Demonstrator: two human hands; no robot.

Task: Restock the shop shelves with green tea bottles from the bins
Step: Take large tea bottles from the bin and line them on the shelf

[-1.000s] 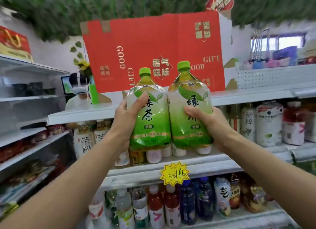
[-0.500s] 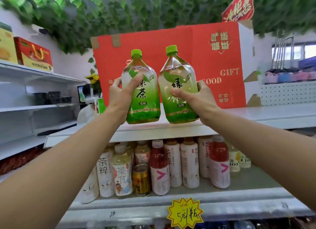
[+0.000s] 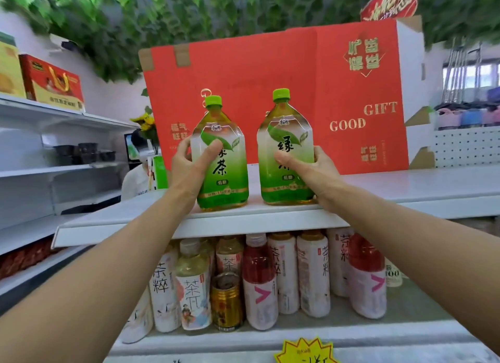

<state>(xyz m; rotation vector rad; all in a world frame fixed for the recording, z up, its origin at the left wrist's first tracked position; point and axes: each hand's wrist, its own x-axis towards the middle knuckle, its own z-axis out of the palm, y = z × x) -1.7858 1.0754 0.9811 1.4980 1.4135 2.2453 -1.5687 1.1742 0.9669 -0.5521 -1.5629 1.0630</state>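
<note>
Green tea bottles, two clear plastic ones with bright green caps and green leaf labels, stand upright side by side in the middle of the frame, a narrow gap between them. Their bases appear to rest on the white metal top shelf (image 3: 405,189), close to its front edge. The left hand (image 3: 189,167) grips the left bottle (image 3: 224,178), thumb across the label front and fingers curled round its left side. The right hand (image 3: 316,173) grips the right bottle (image 3: 284,135) the same way from its right side, thumb lying over the label. Both bare forearms reach up from the lower corners of the frame.

Just behind the bottles a large red cardboard gift box (image 3: 270,73) with gold "GOOD GIFT" lettering stands on the same shelf. Green artificial leaves (image 3: 189,16) fill the top of the frame. On the lower shelf (image 3: 297,335), below centre, a row of drinks stands: white-labelled tea bottles (image 3: 312,270), a red drink bottle (image 3: 259,281) and a gold can (image 3: 226,303). A yellow starburst price tag (image 3: 305,352) sits at the bottom edge. At upper left, a red and yellow carton (image 3: 51,81) rests on a side shelf.
</note>
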